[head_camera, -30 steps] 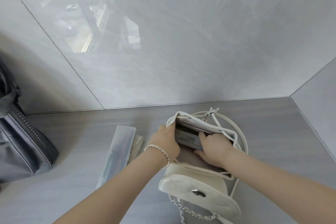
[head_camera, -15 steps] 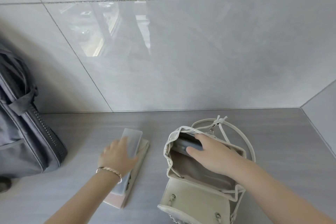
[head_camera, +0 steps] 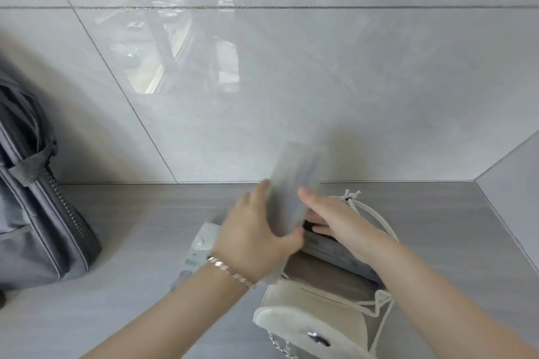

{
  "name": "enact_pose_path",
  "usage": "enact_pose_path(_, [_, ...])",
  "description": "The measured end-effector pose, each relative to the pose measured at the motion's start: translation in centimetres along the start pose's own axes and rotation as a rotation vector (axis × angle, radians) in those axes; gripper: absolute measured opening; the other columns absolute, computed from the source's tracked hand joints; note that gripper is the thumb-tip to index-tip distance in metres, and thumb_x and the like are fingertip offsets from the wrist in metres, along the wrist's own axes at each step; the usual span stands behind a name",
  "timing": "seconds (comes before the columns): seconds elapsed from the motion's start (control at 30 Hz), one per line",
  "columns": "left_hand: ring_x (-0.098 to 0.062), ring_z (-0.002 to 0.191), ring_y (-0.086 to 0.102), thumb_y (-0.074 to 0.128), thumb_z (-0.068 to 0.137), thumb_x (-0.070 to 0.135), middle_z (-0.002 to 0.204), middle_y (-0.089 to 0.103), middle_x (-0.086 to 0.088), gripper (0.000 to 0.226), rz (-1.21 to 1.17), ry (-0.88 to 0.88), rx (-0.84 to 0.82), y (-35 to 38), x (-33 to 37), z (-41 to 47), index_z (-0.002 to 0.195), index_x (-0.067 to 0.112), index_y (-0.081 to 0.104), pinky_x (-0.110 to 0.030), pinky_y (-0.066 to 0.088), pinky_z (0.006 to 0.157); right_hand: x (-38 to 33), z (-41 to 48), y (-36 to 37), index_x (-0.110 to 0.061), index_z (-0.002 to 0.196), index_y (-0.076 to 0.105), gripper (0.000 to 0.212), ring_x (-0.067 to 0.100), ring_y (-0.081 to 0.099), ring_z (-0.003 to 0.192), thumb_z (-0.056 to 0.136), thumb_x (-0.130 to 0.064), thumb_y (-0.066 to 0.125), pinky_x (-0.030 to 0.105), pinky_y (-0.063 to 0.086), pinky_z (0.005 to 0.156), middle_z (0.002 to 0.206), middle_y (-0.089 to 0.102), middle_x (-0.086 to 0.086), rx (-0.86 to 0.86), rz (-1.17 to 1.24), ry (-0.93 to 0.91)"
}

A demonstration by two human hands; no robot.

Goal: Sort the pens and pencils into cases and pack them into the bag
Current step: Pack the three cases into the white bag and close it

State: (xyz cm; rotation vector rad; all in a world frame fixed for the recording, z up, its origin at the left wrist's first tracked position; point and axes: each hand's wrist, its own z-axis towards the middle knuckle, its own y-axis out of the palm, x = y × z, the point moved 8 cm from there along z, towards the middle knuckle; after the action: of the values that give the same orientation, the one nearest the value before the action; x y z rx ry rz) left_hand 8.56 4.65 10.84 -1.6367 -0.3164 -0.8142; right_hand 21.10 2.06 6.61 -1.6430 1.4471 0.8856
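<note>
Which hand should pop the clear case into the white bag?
Left. The left hand grips the clear case just above the mouth of the white bag; the right hand reaches inside it.

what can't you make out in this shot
Head view:
- Clear case in the left hand: motion-blurred, contents unreadable.
- Right hand: fingertips hidden behind that case, grip unclear.
- Flat case on the table: mostly covered by the left wrist.
- Grey bag: cut off by the left edge.
- White bag: flap cut off by the bottom edge.
</note>
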Motion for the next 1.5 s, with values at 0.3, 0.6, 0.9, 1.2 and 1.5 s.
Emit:
enact_pose_path(0.3, [-0.029, 0.126, 0.037, 0.050, 0.081, 0.026, 0.130, 0.045, -0.012, 0.019, 0.262, 0.428, -0.173, 4.0, 1.7, 3.0, 0.082, 0.011, 0.061, -0.033, 0.035, 0.101, 1.4, -1.6, -5.1, -0.035, 0.087, 0.069, 0.009, 0.002, 0.068, 0.084, 0.078, -0.032, 0.069, 0.019, 0.052, 0.068, 0.088, 0.073, -0.018, 0.204, 0.025, -0.158])
enact_pose_path(0.6, [-0.031, 0.116, 0.050, 0.041, 0.079, -0.003, 0.126, 0.050, -0.011, 0.059, 0.354, 0.208, -0.510, 8.3, 0.1, 5.7, 0.131, 0.026, 0.049, -0.035, 0.041, 0.098, 1.8, -3.0, -6.8, -0.029, 0.085, 0.068, 0.016, -0.001, 0.067, 0.083, 0.069, -0.029, 0.070, 0.012, 0.052, 0.066, 0.086, 0.073, -0.018, 0.474, 0.232, -0.488])
enact_pose_path(0.9, [-0.027, 0.116, 0.049, 0.043, 0.076, -0.005, 0.124, 0.053, -0.010, 0.060, 0.283, 0.107, -0.340, 5.4, -0.7, 5.1, 0.129, 0.022, 0.051, -0.029, 0.042, 0.095, -0.2, -3.4, -5.7, -0.051, 0.098, 0.063, 0.048, -0.002, 0.058, 0.104, 0.072, -0.011, 0.073, 0.012, 0.041, 0.092, 0.107, 0.064, -0.018, 0.381, -0.310, -0.567])
enact_pose_path(1.2, [-0.030, 0.103, 0.056, 0.042, 0.079, -0.004, 0.118, 0.044, -0.008, 0.066, 0.236, 0.077, -0.362, 5.4, -2.4, 3.2, 0.135, 0.031, 0.040, -0.034, 0.047, 0.092, 0.7, -1.5, -2.0, -0.009, 0.119, 0.057, 0.043, 0.018, 0.052, 0.107, 0.076, -0.001, 0.055, 0.018, 0.032, 0.088, 0.115, 0.059, 0.006, 0.195, -1.057, -0.614])
enact_pose_path(1.5, [-0.033, 0.101, 0.058, 0.040, 0.077, -0.008, 0.131, 0.035, -0.007, 0.078, 0.278, 0.083, -0.421, 6.9, -3.0, 1.8, 0.142, 0.031, 0.025, -0.036, 0.049, 0.090, 3.9, 4.5, 0.9, -0.004, 0.134, 0.031, 0.055, 0.034, 0.033, 0.129, 0.088, -0.029, 0.048, 0.042, 0.022, 0.110, 0.138, 0.037, 0.021, 0.036, -1.401, 0.013])
